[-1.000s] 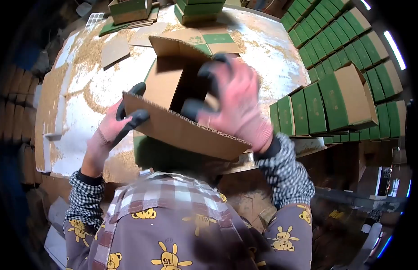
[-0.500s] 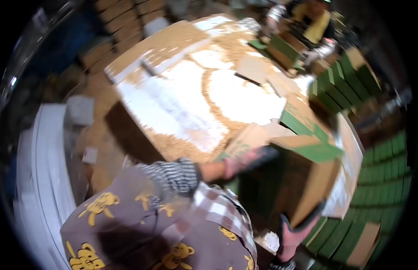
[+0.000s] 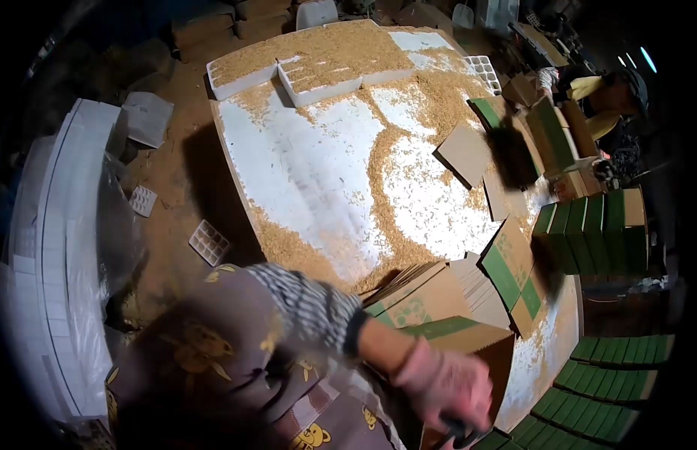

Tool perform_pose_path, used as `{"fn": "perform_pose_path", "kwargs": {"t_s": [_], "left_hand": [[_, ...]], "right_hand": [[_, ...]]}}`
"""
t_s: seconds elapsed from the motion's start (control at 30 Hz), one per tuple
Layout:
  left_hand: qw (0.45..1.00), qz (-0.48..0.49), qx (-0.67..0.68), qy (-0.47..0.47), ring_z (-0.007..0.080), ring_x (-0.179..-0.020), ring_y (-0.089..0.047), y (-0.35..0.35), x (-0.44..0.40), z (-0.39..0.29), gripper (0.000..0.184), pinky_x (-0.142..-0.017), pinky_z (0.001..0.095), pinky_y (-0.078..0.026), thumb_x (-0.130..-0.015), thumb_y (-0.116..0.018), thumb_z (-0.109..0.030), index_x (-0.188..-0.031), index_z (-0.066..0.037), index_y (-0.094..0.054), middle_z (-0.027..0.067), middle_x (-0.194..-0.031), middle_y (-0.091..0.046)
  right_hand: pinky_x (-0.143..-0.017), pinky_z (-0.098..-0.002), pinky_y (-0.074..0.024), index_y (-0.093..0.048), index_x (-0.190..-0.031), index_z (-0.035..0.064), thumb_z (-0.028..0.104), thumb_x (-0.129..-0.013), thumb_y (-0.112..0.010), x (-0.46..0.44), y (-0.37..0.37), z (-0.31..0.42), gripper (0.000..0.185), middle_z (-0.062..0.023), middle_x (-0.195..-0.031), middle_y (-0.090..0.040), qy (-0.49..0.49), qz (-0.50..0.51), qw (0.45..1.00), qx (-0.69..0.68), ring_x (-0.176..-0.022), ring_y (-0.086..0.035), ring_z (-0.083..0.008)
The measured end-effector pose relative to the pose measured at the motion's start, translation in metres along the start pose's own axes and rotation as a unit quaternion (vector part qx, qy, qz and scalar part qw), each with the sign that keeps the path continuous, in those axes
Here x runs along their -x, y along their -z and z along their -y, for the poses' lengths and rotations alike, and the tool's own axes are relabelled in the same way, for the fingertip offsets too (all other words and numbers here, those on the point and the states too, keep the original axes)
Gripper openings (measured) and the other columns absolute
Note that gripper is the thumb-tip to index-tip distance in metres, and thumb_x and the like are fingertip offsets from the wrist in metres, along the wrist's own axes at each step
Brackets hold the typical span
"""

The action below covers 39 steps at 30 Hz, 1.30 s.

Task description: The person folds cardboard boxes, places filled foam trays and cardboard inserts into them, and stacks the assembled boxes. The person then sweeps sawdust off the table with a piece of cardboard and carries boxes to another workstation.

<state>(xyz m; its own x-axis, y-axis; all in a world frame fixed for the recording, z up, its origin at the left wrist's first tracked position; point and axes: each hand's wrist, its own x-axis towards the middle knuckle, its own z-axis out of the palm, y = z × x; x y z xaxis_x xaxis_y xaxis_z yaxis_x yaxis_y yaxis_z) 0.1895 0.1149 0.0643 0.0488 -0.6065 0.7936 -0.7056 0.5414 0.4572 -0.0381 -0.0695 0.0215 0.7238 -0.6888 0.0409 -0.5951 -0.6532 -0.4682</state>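
Note:
My left hand (image 3: 447, 384), in a pink glove with dark fingertips, is at the bottom right. Its fingers curl downward beside an open cardboard box (image 3: 498, 364) with a green-edged flap. Whatever lies between the fingertips is hidden. My right hand is out of view. Just beyond the box lie flattened green-and-brown cartons (image 3: 431, 296) and another flat carton (image 3: 513, 266).
Loose husks cover parts of the white-topped table (image 3: 303, 172). White trays (image 3: 318, 90) of husks line its far edge. A co-worker (image 3: 607, 101) handles a box (image 3: 551, 135) at the upper right. Green boxes (image 3: 592, 232) stand at right; an egg tray (image 3: 209, 242) lies on the floor.
The view has swung left, showing more of the table and floor. The open box now sits at the bottom right, and my right hand has dropped out of view.

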Motion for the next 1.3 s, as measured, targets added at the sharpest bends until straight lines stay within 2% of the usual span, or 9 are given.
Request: {"fn": "perform_pose_path", "kwargs": {"t_s": [0.03,0.13,0.27,0.4,0.73,0.93,1.07,1.1,1.3], "left_hand": [[0.979,-0.203,-0.012,0.016,0.0246,-0.091,-0.065,0.046,0.036,0.029,0.038,-0.080,0.0361,-0.052,-0.084,-0.060,-0.025,-0.119,-0.009,-0.060,0.0103,-0.104,-0.064],[0.779,-0.075,-0.317,0.536,0.0312,-0.122,-0.050,0.212,0.208,0.137,0.061,-0.102,0.0403,-0.043,-0.087,-0.059,-0.035,-0.139,-0.009,-0.041,0.0184,-0.138,-0.045],[0.433,-0.151,-0.536,0.709,0.0349,-0.133,-0.038,0.383,0.437,0.150,0.086,-0.109,0.0354,-0.035,-0.077,-0.067,-0.036,-0.145,-0.003,-0.026,0.0221,-0.148,-0.029],[0.382,-0.139,-0.480,0.778,0.0320,-0.129,-0.045,0.355,0.446,0.133,0.081,-0.101,0.0367,-0.044,-0.075,-0.069,-0.026,-0.144,-0.011,-0.030,0.0191,-0.146,-0.033],[0.724,-0.259,-0.126,0.627,0.0350,-0.117,-0.051,0.103,0.309,0.086,0.057,-0.100,0.0396,-0.043,-0.076,-0.071,-0.026,-0.127,-0.007,-0.052,0.0195,-0.134,-0.045],[0.466,-0.265,-0.503,0.678,0.0393,-0.125,-0.043,0.156,0.408,0.030,0.069,-0.104,0.0421,-0.037,-0.078,-0.072,-0.034,-0.134,-0.003,-0.045,0.0183,-0.137,-0.045],[0.654,-0.193,-0.180,0.709,0.0267,-0.128,-0.043,0.157,0.512,0.050,0.083,-0.105,0.0348,-0.037,-0.082,-0.072,-0.038,-0.145,-0.004,-0.031,0.0161,-0.141,-0.043],[0.602,-0.369,0.178,0.685,0.0177,-0.117,-0.052,0.159,0.413,0.023,0.078,-0.097,0.0299,-0.044,-0.083,-0.073,-0.031,-0.144,-0.005,-0.033,0.0111,-0.132,-0.052],[0.562,-0.415,0.272,0.662,0.0169,-0.098,-0.063,0.132,0.347,0.020,0.053,-0.084,0.0286,-0.053,-0.089,-0.063,-0.016,-0.137,-0.004,-0.044,0.0079,-0.115,-0.062]], "right_hand": [[-0.100,-0.0363,-0.0392,-0.050,-0.131,0.0013,0.008,-0.084,-0.056,0.000,0.004,0.006,0.048,-0.0164,-0.124,-0.058,-0.008,0.001,1.000,0.021,-0.112,-0.056,-0.0275],[-0.099,-0.0366,-0.0398,-0.051,-0.130,0.0032,0.008,-0.083,-0.056,-0.004,0.009,0.026,0.047,-0.0171,-0.123,-0.059,-0.037,0.004,0.996,0.079,-0.111,-0.056,-0.0284],[-0.098,-0.0370,-0.0406,-0.053,-0.129,0.0056,0.008,-0.082,-0.055,-0.010,0.010,0.042,0.047,-0.0180,-0.122,-0.060,-0.088,0.020,0.985,0.145,-0.109,-0.057,-0.0297],[-0.099,-0.0372,-0.0405,-0.055,-0.128,0.0065,0.010,-0.083,-0.055,-0.021,0.004,0.053,0.045,-0.0175,-0.123,-0.061,-0.153,0.034,0.985,0.068,-0.109,-0.057,-0.0304],[-0.095,-0.0310,-0.0445,-0.053,-0.126,-0.0045,-0.007,-0.078,-0.047,-0.066,-0.005,0.022,0.049,-0.0149,-0.125,-0.057,-0.105,0.051,0.993,-0.014,-0.111,-0.055,-0.0215],[-0.101,-0.0314,-0.0392,-0.054,-0.126,-0.0035,-0.009,-0.076,-0.047,-0.071,-0.003,-0.026,0.051,-0.0122,-0.125,-0.059,-0.040,0.045,0.998,-0.031,-0.117,-0.054,-0.0227],[-0.101,-0.0293,-0.0386,-0.057,-0.124,-0.0009,-0.009,-0.075,-0.047,-0.080,-0.008,-0.014,0.051,-0.0115,-0.122,-0.062,0.010,0.035,0.999,-0.023,-0.116,-0.056,-0.0207],[-0.100,-0.0294,-0.0390,-0.057,-0.124,-0.0002,-0.009,-0.075,-0.047,-0.082,-0.007,-0.005,0.051,-0.0116,-0.121,-0.062,0.011,0.034,0.999,-0.024,-0.116,-0.056,-0.0210],[-0.100,-0.0332,-0.0416,-0.057,-0.124,0.0053,-0.007,-0.075,-0.049,-0.102,-0.009,-0.016,0.051,-0.0130,-0.121,-0.062,0.081,0.053,0.995,-0.039,-0.116,-0.057,-0.0285]]}}
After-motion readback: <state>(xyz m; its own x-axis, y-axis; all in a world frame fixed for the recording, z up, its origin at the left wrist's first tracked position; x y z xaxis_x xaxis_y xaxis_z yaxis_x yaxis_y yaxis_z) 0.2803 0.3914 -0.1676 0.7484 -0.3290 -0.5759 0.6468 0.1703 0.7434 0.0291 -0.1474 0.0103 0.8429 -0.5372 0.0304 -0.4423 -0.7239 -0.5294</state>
